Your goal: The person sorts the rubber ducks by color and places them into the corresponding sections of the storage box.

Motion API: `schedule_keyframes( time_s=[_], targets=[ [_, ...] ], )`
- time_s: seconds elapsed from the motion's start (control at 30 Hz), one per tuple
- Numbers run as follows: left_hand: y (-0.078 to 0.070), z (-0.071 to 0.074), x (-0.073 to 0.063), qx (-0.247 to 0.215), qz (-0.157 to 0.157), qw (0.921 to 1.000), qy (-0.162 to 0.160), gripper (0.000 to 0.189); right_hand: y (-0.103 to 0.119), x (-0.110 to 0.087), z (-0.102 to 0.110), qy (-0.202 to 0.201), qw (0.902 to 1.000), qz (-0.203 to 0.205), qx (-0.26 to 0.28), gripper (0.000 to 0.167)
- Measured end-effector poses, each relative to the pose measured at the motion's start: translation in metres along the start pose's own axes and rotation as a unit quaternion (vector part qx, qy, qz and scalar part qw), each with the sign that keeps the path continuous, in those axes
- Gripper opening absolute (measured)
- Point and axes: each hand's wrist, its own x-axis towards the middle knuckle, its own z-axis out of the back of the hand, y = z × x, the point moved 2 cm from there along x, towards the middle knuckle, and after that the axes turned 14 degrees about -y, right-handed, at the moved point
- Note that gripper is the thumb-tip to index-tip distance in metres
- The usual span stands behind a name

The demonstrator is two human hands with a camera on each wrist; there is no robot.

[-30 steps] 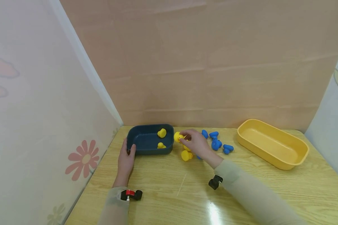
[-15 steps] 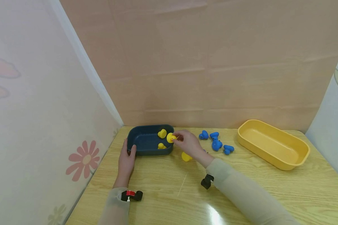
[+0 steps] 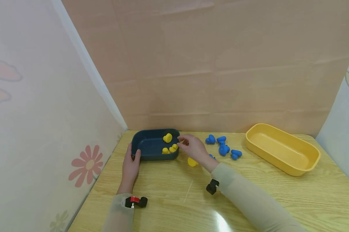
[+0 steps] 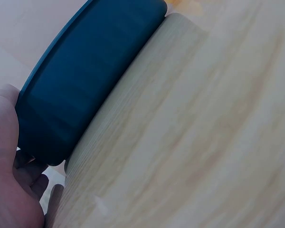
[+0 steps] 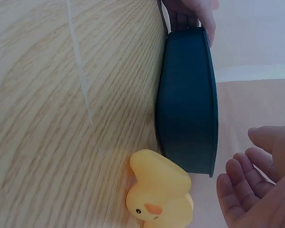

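A dark blue tub (image 3: 151, 157) stands on the table with three yellow rubber ducks inside, near its right end: one duck (image 3: 167, 138) at the back, a second duck (image 3: 165, 150) and a third duck (image 3: 173, 148) at the front. My left hand (image 3: 130, 166) grips the tub's left end, thumb at the rim. Just over the right rim hovers my right hand (image 3: 194, 149), fingers loosely bent with a gap to the thumb and nothing between them. Partly hidden below it lies a yellow duck (image 3: 192, 161); the right wrist view shows a duck (image 5: 159, 178) beside the tub with more yellow behind.
Several blue ducks (image 3: 224, 149) lie right of my right hand, one partly behind the wrist. A yellow tub (image 3: 281, 161) stands at the table's right. Walls (image 3: 191, 80) close off the back and both sides.
My right hand has carried a yellow duck left from the table to the tub and let it go inside. My left hand has stayed on the tub.
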Motion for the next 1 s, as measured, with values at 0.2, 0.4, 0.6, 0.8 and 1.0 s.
schedule_keyframes(
  time_s=[0.2, 0.4, 0.6, 0.8, 1.0],
  targets=[
    [0.000, 0.001, 0.000, 0.008, 0.000, 1.0000, 0.001, 0.079, -0.003, -0.004, 0.011, 0.005, 0.9999, 0.007, -0.007, 0.037],
    [-0.004, 0.003, -0.002, 0.011, 0.005, 0.9999, 0.005, 0.079, -0.010, -0.010, 0.027, 0.007, 0.9998, 0.013, -0.010, 0.040],
    [-0.006, 0.002, -0.001, 0.010, 0.002, 0.9999, 0.004, 0.079, -0.020, -0.016, 0.039, 0.019, 0.9996, 0.012, -0.015, 0.043],
    [-0.004, 0.001, 0.000, 0.013, 0.003, 0.9999, 0.003, 0.078, -0.031, -0.023, 0.047, 0.047, 0.9987, 0.002, -0.021, 0.046],
    [0.000, 0.000, 0.002, 0.014, 0.002, 0.9999, 0.004, 0.079, -0.040, -0.029, 0.049, 0.065, 0.9973, 0.012, -0.032, 0.044]
  ],
)
